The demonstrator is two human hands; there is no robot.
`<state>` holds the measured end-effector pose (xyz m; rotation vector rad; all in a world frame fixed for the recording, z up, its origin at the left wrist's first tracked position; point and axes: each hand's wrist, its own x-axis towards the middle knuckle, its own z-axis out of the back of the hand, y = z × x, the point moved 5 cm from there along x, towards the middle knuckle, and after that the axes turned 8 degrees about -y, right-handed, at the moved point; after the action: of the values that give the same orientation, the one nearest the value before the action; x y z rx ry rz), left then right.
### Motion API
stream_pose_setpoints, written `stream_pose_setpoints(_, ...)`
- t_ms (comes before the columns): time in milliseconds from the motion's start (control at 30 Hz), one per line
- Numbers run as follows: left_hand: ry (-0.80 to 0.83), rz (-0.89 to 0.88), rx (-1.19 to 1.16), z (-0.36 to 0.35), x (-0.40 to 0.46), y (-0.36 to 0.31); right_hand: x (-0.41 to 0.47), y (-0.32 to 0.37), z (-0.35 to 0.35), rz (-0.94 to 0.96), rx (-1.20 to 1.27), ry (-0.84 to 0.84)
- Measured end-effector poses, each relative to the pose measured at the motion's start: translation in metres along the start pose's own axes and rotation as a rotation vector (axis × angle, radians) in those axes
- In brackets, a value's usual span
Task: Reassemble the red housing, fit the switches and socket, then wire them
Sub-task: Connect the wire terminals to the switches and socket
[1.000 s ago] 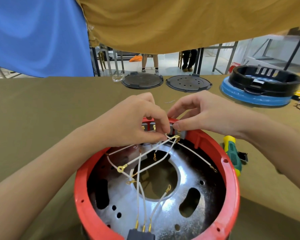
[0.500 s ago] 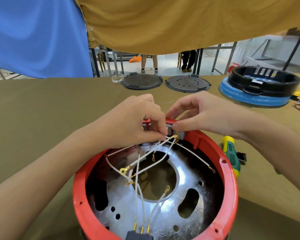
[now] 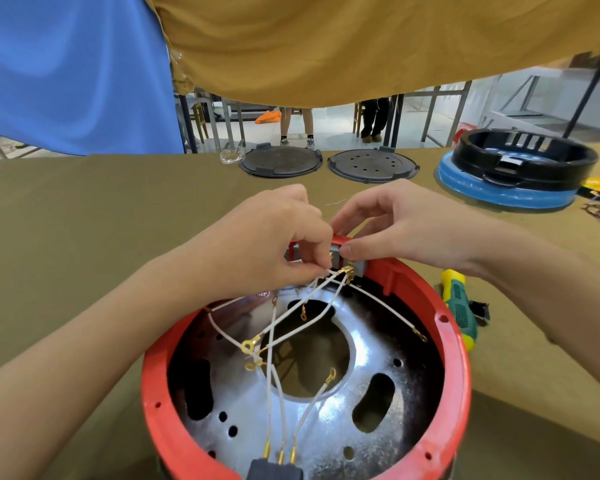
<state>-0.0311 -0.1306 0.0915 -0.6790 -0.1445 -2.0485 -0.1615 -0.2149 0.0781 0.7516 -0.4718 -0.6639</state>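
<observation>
red housing (image 3: 458, 368): sits open side up on the olive table cloth (image 3: 84, 220) right below me, its shiny metal plate (image 3: 378, 382) showing inside with a big round hole in the middle.
left hand (image 3: 274, 244): i have it reaching in from the left, knuckles up, wrist over the far rim of the housing; thumb and forefinger are pressed together on a white wire (image 3: 321, 275) just behind its brass terminal (image 3: 347, 270), other fingers curled under.
right hand (image 3: 406, 223): i bring it in from the right, palm down, fingers arched over the far rim; the thumb tip lies against the grey switch block (image 3: 355, 265) set in the rim. i cannot tell whether the fingers behind really grip the block or only steady it.
wires: several white leads with brass ring ends cross loosely over the plate; three run down into a dark socket (image 3: 274, 471) at the near rim.
screwdriver (image 3: 459, 306): green and yellow handle, lying on the cloth just right of the housing.
far edge of table: two dark round plates (image 3: 281, 162) side by side, and a black ring on a blue base (image 3: 520, 168) to the right.
</observation>
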Motion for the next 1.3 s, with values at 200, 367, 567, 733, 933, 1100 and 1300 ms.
stream_pose_setpoints(200, -0.007, -0.003, 0.048, -0.002, 0.001, -0.002, 0.000, 0.001, -0.001, 0.010, -0.017, -0.010)
stream_pose_setpoints(367, -0.030, 0.094, -0.034, -0.002, 0.000, 0.005, -0.001, 0.000, 0.000, 0.009, -0.006, 0.020)
stream_pose_setpoints(567, -0.029, 0.166, -0.010, -0.002, -0.002, 0.016, -0.001, 0.005, 0.002, 0.038, -0.033, 0.061)
stream_pose_setpoints(733, 0.112, 0.323, -0.070, 0.003, -0.007, 0.036, -0.006, 0.013, -0.005, 0.055, -0.187, 0.118)
stream_pose_setpoints(933, 0.243, 0.430, -0.137, 0.004, -0.011, 0.044, -0.008, 0.021, -0.008, 0.136, -0.383, 0.004)
stream_pose_setpoints(1100, 0.286, 0.460, -0.065, 0.007, -0.012, 0.040, -0.010, 0.025, -0.010, 0.200, -0.442, -0.008)
stream_pose_setpoints(1300, 0.382, 0.509, 0.005, 0.005, -0.014, 0.039, -0.012, 0.031, -0.014, 0.240, -0.462, -0.007)
